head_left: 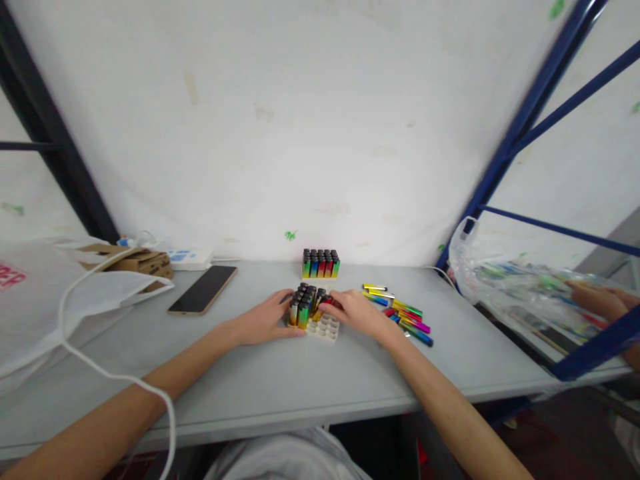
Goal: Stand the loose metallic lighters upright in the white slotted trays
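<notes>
A white tray with round-edged slots [327, 329] lies on the table in front of me, its left part filled with upright shiny lighters [303, 310] with black tops. My left hand [270, 319] grips the tray's left side, thumb along the near edge and fingers behind. Over the right part of the tray, my right hand [357, 311] is closed on a red lighter [326, 300] beside the standing ones. Its fingertips partly hide that lighter. Several loose lighters [407, 317] in mixed colours lie to the right of my right hand.
Behind stands a full block of lighters [321, 264] near the wall. A phone [203, 290] lies at left, beside a white plastic bag [75, 287] and cardboard [145, 261]. A white cable [100, 370] hangs in front. Past the blue frame [500, 167], another person's hand [597, 298] shows.
</notes>
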